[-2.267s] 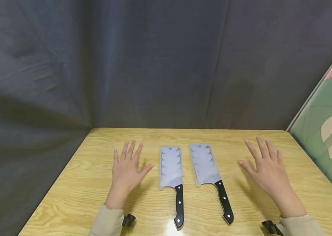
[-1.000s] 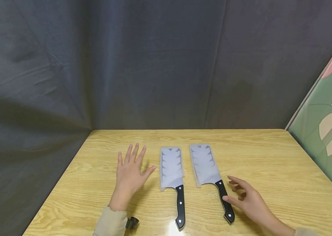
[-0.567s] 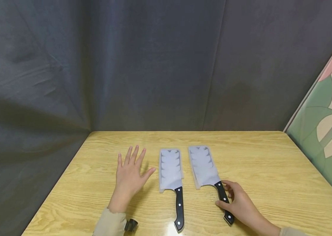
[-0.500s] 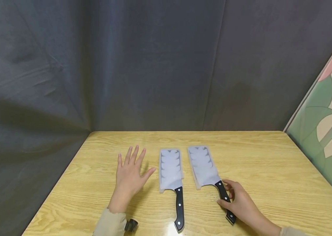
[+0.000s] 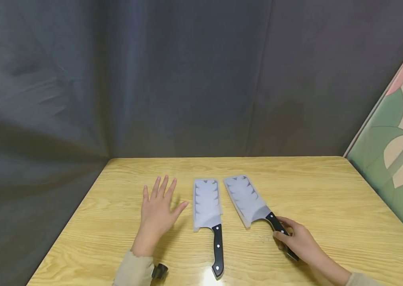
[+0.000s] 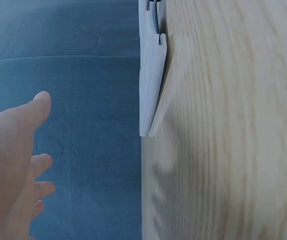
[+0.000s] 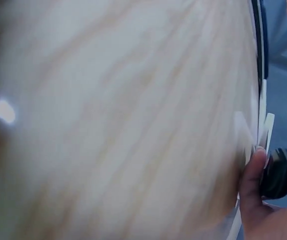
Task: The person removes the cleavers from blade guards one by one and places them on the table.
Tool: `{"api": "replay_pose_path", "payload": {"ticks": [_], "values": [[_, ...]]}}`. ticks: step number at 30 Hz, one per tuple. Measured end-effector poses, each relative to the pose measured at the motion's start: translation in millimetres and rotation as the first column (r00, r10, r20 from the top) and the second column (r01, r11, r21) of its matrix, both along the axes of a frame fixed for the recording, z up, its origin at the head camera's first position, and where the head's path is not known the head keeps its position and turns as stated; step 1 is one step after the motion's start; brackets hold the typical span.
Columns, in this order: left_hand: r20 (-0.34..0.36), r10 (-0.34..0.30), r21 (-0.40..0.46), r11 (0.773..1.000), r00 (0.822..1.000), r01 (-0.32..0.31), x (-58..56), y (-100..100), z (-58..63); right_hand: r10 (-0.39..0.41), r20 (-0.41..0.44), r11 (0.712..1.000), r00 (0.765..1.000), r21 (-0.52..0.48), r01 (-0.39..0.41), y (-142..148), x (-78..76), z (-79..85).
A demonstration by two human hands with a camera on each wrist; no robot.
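Two cleavers with black riveted handles lie side by side, their blades in whitish translucent covers with toothed cutouts. My right hand (image 5: 301, 242) grips the handle of the right cleaver (image 5: 244, 194), thumb on the near side and fingers on the far side. In the right wrist view the black handle's butt end (image 7: 279, 172) shows between thumb and fingers. The left cleaver (image 5: 206, 198) lies flat, pointing straight away from me. To its left my left hand (image 5: 157, 214) is held over the table with fingers spread, holding nothing; in the left wrist view a blade cover (image 6: 152, 75) lies beyond the thumb.
The wood-grain table (image 5: 115, 238) ends at a dark grey curtain (image 5: 187, 79) behind and on the left. A padded panel with a flower pattern (image 5: 384, 151) borders the right side. A black wrist device (image 5: 159, 271) sits at the left sleeve.
My right hand came from spread open at the right, took hold of the right cleaver's handle and swung it to the right; the blade's far end shifted left. The left hand stays nearly still.
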State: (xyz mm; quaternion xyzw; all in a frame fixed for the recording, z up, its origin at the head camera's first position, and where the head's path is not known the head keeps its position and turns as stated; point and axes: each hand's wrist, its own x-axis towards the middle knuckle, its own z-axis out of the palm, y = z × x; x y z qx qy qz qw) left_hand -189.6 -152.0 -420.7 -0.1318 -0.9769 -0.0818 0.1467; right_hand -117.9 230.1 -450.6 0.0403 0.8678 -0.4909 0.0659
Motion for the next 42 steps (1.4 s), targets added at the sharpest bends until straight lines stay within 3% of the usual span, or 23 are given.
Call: {"api": "replay_pose_path", "payload": {"ticks": [5,11,18,23,30,36,42], "values": [[0.002,0.009,-0.01,1.0,1.0,-0.009,1.0,2,-0.6,-0.015,0.065,0.989,0.998,-0.144,0.024,6,-2.1,2.3],[0.002,0.007,-0.009,1.0,1.0,-0.007,1.8,2,-2.5,-0.042,0.034,0.991,0.999,-0.124,0.046,15,-10.2,6.7],[0.008,-0.01,0.012,1.0,1.0,0.01,-0.1,6,-1.8,-0.036,-0.124,0.996,0.992,0.071,0.045,26,-17.5,8.5],[0.021,-0.004,0.011,1.0,1.0,0.003,1.2,7,1.6,-0.035,-0.284,0.993,0.958,0.099,0.065,28,-19.8,16.6],[-0.006,-0.013,0.039,0.999,1.0,0.013,2.1,7,5.5,0.016,-0.402,0.99,0.915,0.137,0.043,33,-24.5,42.4],[-0.096,-0.03,0.144,0.989,0.995,0.044,4.3,8,14.2,0.05,-0.417,0.991,0.907,0.134,0.007,34,-29.5,60.4],[-0.162,-0.062,0.301,0.947,0.985,0.109,3.2,11,20.6,0.092,-0.46,0.99,0.883,0.14,-0.03,32,-29.1,74.7]]}}
